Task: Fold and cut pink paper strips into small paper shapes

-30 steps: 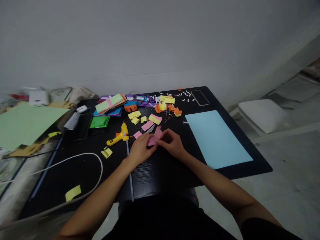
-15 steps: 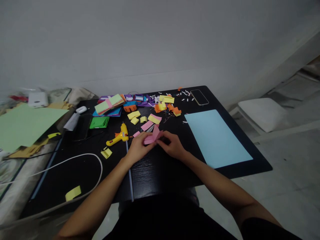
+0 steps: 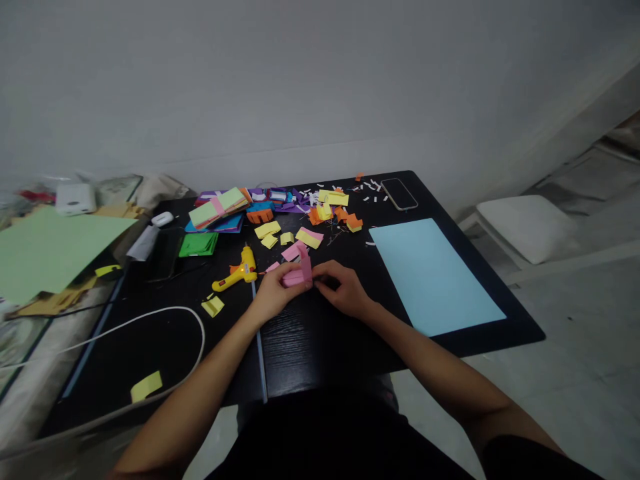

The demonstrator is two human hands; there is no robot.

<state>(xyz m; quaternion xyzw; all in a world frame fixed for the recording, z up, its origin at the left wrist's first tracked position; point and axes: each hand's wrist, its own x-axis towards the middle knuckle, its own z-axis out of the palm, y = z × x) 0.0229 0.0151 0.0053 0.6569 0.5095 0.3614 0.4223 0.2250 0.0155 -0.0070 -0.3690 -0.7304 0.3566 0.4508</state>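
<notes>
A folded piece of pink paper (image 3: pixel 295 277) is pinched in my left hand (image 3: pixel 273 297), with the thumb along its near side. One flap of it stands upright at the right end. My right hand (image 3: pixel 346 288) has its fingers curled and closed at the paper's right edge, close to the left thumb; its fingertips partly hide that edge. Just beyond the hands lie loose pink strips (image 3: pixel 291 253) and a pink-and-yellow piece (image 3: pixel 309 237). Left of my left hand rests a yellow hot glue gun (image 3: pixel 242 270) on its side.
A light blue sheet (image 3: pixel 435 277) covers the table's right part, with a phone (image 3: pixel 399 194) behind it. Paper stacks (image 3: pixel 220 208), green paper (image 3: pixel 199 244) and orange scraps (image 3: pixel 354 223) lie along the back. A white cable (image 3: pixel 200 327) loops at left. A white stool (image 3: pixel 523 227) stands at right.
The pink paper has shifted slightly left, and its flap now stands more upright and narrower to view. My right fingers have moved a little along its right edge.
</notes>
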